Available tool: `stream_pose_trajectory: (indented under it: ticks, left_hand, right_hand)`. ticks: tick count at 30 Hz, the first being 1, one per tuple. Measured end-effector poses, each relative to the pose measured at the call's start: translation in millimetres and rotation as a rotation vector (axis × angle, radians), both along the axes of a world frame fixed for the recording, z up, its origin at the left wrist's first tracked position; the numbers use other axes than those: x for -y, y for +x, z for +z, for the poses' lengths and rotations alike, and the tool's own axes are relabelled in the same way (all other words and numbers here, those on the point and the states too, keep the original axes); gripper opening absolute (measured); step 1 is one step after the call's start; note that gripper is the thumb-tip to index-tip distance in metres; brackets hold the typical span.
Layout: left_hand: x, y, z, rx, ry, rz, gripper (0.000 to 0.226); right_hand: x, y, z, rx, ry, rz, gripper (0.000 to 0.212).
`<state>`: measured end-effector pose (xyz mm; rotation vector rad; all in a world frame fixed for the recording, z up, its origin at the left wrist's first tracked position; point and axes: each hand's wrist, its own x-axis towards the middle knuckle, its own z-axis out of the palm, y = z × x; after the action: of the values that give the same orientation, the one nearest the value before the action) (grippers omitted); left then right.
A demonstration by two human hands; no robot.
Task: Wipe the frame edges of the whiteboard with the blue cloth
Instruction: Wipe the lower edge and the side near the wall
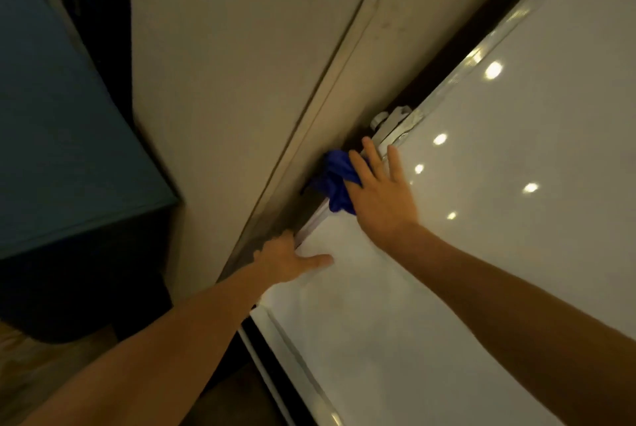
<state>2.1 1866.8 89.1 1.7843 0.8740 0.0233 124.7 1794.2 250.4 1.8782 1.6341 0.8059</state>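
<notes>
Right hand (382, 193): flat, fingers straight, pressing crumpled blue cloth (333, 181) onto pale frame edge (311, 222).
Left hand (285, 260): grips same edge of glossy white whiteboard (481, 226), thumb on its face.

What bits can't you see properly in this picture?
All in the head view:
1. Left hand: fingers tucked behind the frame; only the thumb shows.
2. Cloth: partly under the right hand.
3. Frame under the cloth: covered, so dirt can't be judged.
4. Whiteboard: cut off by the right and bottom edges.
5. Blue shape at left: dark, blurred, cut off.
</notes>
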Motion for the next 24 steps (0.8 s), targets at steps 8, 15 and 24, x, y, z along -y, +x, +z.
stream_pose_trajectory:
  ticks: [8,15,24]
  left_hand:
    - [11,32,48,0.384,0.145,0.002,0.099]
    - [-3,57,121,0.602,0.296,0.245,0.043]
    - [16,94,170,0.905,0.268,0.294,0.059]
  right_hand:
    - [40,-1,-15,-0.055,-0.059,0.074,0.049]
    - [60,71,135,-0.123,0.449,-0.010,0.052]
    - [-1,62,156,-0.216,0.228,-0.015,0.057]
